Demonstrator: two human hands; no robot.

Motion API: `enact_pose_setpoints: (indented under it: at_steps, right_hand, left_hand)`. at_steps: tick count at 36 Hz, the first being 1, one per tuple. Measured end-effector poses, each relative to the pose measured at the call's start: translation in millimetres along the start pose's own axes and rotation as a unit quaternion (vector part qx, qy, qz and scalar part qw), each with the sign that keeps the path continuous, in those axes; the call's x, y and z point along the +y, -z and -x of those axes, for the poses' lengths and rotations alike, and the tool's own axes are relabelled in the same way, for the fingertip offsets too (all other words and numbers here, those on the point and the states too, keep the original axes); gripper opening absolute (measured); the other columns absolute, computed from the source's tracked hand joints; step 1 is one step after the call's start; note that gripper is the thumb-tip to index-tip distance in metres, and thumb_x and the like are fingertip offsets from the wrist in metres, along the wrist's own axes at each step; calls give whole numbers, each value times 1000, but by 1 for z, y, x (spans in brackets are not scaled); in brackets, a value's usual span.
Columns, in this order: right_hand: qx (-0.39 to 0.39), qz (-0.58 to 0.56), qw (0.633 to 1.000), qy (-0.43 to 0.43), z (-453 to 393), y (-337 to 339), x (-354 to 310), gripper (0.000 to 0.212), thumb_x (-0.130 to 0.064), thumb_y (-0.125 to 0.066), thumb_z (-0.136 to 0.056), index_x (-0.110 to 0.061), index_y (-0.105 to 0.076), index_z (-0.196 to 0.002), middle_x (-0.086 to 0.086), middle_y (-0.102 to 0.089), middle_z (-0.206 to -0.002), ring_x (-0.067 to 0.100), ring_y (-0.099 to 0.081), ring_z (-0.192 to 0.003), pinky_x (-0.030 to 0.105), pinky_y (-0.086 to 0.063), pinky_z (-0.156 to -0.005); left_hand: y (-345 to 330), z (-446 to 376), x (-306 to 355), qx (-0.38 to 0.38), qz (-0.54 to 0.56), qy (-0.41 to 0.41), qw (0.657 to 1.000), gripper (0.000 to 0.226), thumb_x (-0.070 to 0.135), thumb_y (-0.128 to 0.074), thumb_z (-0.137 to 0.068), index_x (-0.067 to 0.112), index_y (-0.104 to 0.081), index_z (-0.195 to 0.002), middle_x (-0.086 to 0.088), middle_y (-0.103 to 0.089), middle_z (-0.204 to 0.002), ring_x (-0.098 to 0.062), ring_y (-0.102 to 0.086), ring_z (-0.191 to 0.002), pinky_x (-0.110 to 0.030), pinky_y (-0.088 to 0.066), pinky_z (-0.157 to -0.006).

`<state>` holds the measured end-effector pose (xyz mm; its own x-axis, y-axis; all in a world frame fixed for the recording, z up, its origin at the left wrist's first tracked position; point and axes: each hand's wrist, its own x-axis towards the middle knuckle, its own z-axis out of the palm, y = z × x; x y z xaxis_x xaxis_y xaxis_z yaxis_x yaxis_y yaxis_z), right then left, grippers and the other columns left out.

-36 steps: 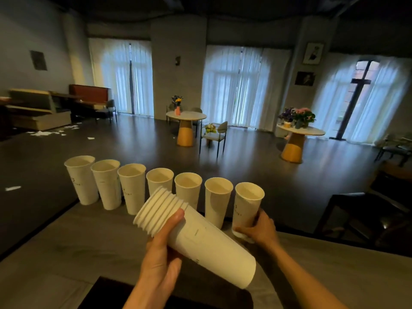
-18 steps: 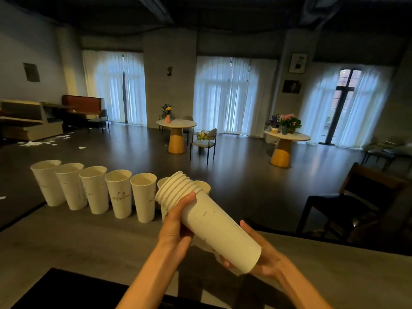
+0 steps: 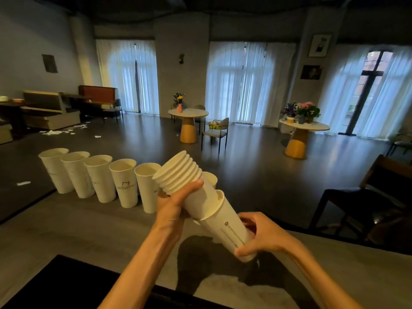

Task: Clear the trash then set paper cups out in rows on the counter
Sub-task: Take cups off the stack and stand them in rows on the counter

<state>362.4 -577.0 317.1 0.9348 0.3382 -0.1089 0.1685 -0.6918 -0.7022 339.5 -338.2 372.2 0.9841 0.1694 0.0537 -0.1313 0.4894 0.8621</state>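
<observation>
Centrally, both bare hands hold a tilted stack of paper cups (image 3: 189, 186) above the grey counter (image 3: 66, 237). The stack's rims point toward 11 o'clock and its base toward 5 o'clock. The left hand (image 3: 172, 202) rises from the forearm at 6 o'clock, fingers curled closed under the stack just below the cluster of rims, thumb pressed across the top wall. The right hand (image 3: 259, 235) enters from 4 o'clock, wrist bent inward, its fingers and thumb closed around the base of the outermost cup (image 3: 225, 224). This cup's rim stands partly clear of the rest of the stack, leaving a visible step between the 2 sections.

On the counter, toward 10 o'clock of the hands, a row of cups (image 3: 100, 175) stands upright, mouths open, each cup touching or just beside its neighbour. At least 5 cups show fully; a further rim (image 3: 209, 177) shows behind the stack, and whether more stand there cannot be told. The row runs from 9 o'clock in toward the held stack. A black mat (image 3: 55, 284) lies at the counter's near edge at 7 o'clock.

Beyond the counter, white paper scraps (image 3: 60, 131) lie scattered on the dark floor at 10 o'clock. 2 round tables, a nearer table (image 3: 188, 112) at 12 o'clock and a second table (image 3: 304, 127) at 2 o'clock, carry flowers.
</observation>
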Motion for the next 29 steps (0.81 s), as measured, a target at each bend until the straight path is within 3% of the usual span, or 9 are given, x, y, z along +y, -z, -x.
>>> enact_pose_setpoints:
  at_steps: [3,5,7,10,15,19,24,27,29]
  right_hand:
    - [47,44,998,-12,-10,-9,20,75,-42,-90,-54,-47,-51,-117,-23,-60,-114,1,-57,-112,28,-55,-92]
    - [74,-1,997,-26,-17,-16,32,81,-41,-91,-50,-43,-52,-121,-19,-62,-118,4,-58,-115,39,-54,-99]
    - [108,-70,991,-45,-22,-22,38,84,-35,-95,-48,-42,-52,-119,-15,-63,-121,8,-57,-119,47,-49,-105]
    - [141,-106,982,-61,-32,-34,36,82,-23,-96,-54,-37,-49,-120,-10,-60,-123,16,-55,-124,47,-44,-108]
    - [168,-104,975,-101,-55,-43,31,86,-22,-93,-61,-18,-50,-135,5,-61,-133,24,-57,-124,46,-47,-103]
    - [184,-115,971,-104,-66,-42,29,79,-21,-91,-64,-18,-52,-133,7,-61,-134,26,-57,-125,48,-46,-105]
    - [208,-95,965,-131,-81,-43,35,83,-27,-91,-64,-19,-50,-136,6,-59,-137,27,-55,-128,50,-47,-106]
    - [211,-93,965,-128,-85,-44,32,82,-29,-90,-66,-21,-49,-137,5,-59,-138,27,-55,-128,50,-47,-106]
    - [209,-81,967,-122,-84,-46,31,84,-31,-90,-67,-20,-47,-139,6,-58,-139,27,-55,-128,49,-48,-105]
  left_hand:
    - [14,-9,18,43,95,21,994,84,27,-89,-45,24,-60,-123,-5,-66,-119,-22,-62,-110,-40,-61,-71]
    - [26,-13,35,76,162,27,983,78,22,-90,-52,22,-58,-123,-7,-65,-124,-25,-62,-115,-49,-59,-88]
    - [36,-17,49,94,205,15,974,87,22,-92,-51,17,-56,-131,-9,-67,-128,-26,-64,-118,-52,-57,-96]
    - [52,-16,59,110,212,7,971,83,26,-92,-57,17,-55,-131,-9,-68,-127,-27,-65,-117,-52,-58,-94]
    - [70,-14,58,91,224,34,970,74,32,-90,-67,15,-60,-131,-12,-75,-117,-31,-71,-111,-52,-60,-89]
    - [67,-7,51,72,167,54,982,71,32,-87,-66,16,-62,-130,-8,-77,-114,-25,-74,-106,-45,-62,-81]
    - [61,-1,39,-13,26,40,999,60,27,-86,-56,20,-68,-113,0,-79,-103,-19,-71,-109,-41,-56,-98]
    - [58,-2,33,-105,-82,38,990,81,35,-100,-37,24,-70,-112,3,-78,-104,-13,-73,-99,-31,-60,-83]
    - [55,1,29,-122,-100,39,987,72,25,-95,-44,25,-69,-111,6,-78,-97,-8,-74,-91,-25,-59,-73]
